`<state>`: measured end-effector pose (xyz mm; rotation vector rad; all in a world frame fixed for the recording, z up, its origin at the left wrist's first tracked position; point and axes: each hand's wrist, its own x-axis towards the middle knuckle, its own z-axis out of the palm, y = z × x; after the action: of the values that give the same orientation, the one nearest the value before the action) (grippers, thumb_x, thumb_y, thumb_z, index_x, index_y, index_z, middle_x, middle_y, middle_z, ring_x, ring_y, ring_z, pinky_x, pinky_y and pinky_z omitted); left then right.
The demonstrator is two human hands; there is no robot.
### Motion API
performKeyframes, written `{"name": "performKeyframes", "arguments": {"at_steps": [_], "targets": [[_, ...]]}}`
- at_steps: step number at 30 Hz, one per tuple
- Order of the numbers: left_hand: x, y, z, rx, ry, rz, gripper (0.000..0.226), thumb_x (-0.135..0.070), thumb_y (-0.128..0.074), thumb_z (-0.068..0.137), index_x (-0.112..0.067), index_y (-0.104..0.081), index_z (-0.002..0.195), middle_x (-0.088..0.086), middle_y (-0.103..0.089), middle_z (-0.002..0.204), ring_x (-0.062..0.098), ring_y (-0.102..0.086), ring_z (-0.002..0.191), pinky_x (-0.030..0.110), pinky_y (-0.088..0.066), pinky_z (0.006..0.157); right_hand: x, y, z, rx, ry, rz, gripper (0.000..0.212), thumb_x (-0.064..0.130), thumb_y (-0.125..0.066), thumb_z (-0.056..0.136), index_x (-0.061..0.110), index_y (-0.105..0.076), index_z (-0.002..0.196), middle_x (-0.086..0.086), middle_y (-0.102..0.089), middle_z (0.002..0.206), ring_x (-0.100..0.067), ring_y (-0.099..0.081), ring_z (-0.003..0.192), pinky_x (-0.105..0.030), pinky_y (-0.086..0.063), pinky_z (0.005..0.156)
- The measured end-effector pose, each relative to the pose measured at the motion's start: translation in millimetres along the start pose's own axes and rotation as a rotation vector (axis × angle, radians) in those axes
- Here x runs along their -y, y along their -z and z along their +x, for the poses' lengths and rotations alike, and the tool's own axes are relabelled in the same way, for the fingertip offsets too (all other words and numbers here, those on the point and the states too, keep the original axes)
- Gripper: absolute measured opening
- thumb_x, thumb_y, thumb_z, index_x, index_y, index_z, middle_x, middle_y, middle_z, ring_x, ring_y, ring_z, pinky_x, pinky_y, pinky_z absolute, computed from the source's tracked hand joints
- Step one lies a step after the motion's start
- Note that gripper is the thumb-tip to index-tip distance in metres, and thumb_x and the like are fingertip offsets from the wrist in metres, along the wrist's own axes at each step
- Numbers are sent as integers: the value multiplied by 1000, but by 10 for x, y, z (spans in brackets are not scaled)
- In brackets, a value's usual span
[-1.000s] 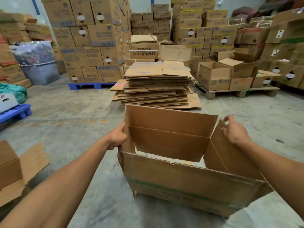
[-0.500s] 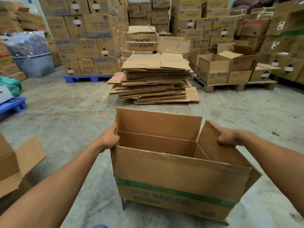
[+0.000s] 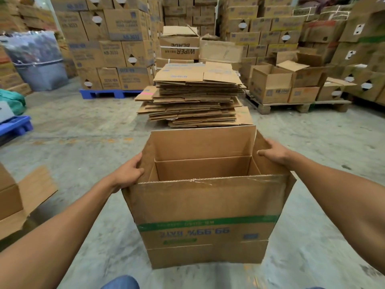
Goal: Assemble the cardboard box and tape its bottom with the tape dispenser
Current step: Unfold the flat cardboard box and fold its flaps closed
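Observation:
A brown cardboard box (image 3: pixel 204 207) with a green stripe and upside-down blue print stands opened out in front of me, its upper flaps raised. My left hand (image 3: pixel 128 174) grips the left side flap, thumb inside. My right hand (image 3: pixel 274 152) grips the right side flap. The far flap stands upright and the near flap faces me with a strip of old clear tape along its top edge. No tape dispenser is in view.
A stack of flattened cartons (image 3: pixel 195 97) lies just beyond the box. Pallets of stacked cartons (image 3: pixel 112 49) fill the back, open boxes on a wooden pallet (image 3: pixel 291 105) at right. An open carton (image 3: pixel 18 197) sits on the concrete floor at left.
The box has squared up from a skewed shape and turned upright toward me. Both hands have shifted along with the side flaps, closer together.

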<state>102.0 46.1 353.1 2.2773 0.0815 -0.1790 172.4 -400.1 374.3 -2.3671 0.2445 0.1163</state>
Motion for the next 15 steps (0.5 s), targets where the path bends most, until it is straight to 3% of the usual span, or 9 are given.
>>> {"name": "performKeyframes", "arguments": {"at_steps": [3,5,7,9,12,15], "targets": [[16,-61,47,-59,-64,55,73,-19,-56,83,-20,-30,151,-1,-41,149,21,-46,129,39,-39,109,-100,-59,-19,-86,85,-215,65,27,-57,94,21,-31,154,-16,-40,153,-36,-44,134,-41,-40,108],[48,-66,157,-58,-40,162,92,-34,-64,72,-15,-25,152,7,-36,154,25,-39,137,44,-35,113,-163,-135,-74,-137,150,-502,65,48,-58,89,34,-36,149,-17,-35,154,-37,-38,138,-51,-38,110],[-21,-77,173,-32,2,248,107,-38,-76,75,-11,-12,155,11,-19,161,28,-25,145,41,-25,118,-141,-189,-152,-69,116,-696,77,71,-59,78,42,-36,146,-15,-25,156,-37,-31,141,-58,-36,110],[-112,-89,140,36,44,289,124,-43,-81,73,-10,5,155,7,1,164,27,-8,150,39,-16,120,-95,-205,-183,35,54,-841,96,86,-59,62,48,-32,146,-13,-9,161,-38,-17,147,-64,-24,111],[-222,5,95,189,104,408,148,-65,-80,56,-14,21,152,1,21,162,25,7,150,41,-13,121,-57,-177,-177,169,-44,-875,117,92,-61,47,52,-23,149,-12,19,163,-39,6,150,-67,-13,115],[-308,40,45,315,119,459,170,-83,-76,31,-17,27,149,0,29,159,24,14,149,43,-7,122,34,-233,-132,177,-90,-736,115,83,-69,56,45,-20,153,-12,24,162,-42,6,150,-60,-15,117]]}}
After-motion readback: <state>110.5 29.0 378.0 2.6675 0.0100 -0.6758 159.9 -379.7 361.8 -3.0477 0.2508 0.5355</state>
